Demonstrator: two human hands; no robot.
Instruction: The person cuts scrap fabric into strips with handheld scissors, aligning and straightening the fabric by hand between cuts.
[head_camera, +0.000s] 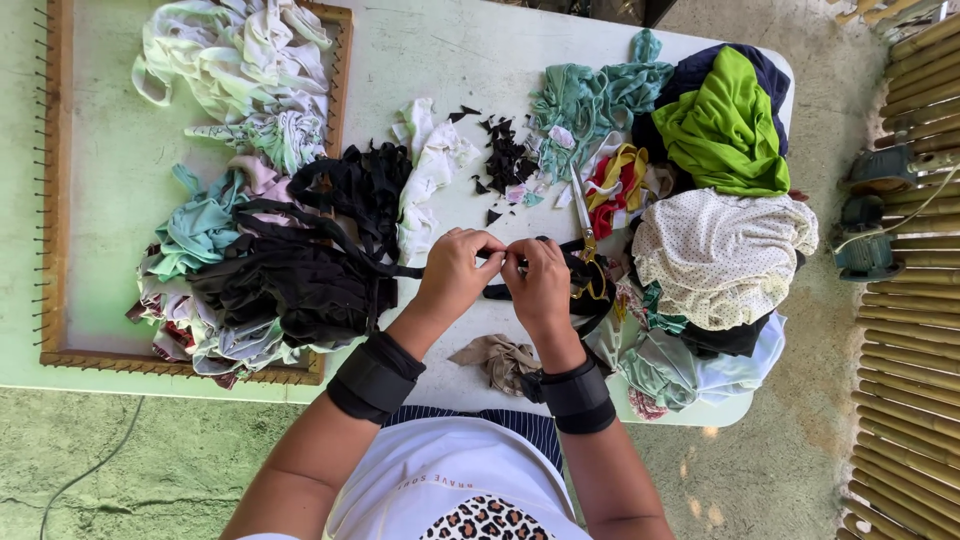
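My left hand and my right hand meet over the middle of the white table, fingertips pinched together on a black fabric strip. The strip runs left into a heap of black fabric loops. Both wrists wear black bands. A pair of scissors with yellowish handles lies just right of my right hand. A small tan fabric scrap rests on the table below my hands.
A wooden frame with nails lies at the left, holding pale green and white strips. Piled clothes, bright green and white dotted, fill the right side. Small black cuttings lie behind my hands. Bamboo poles stand at the far right.
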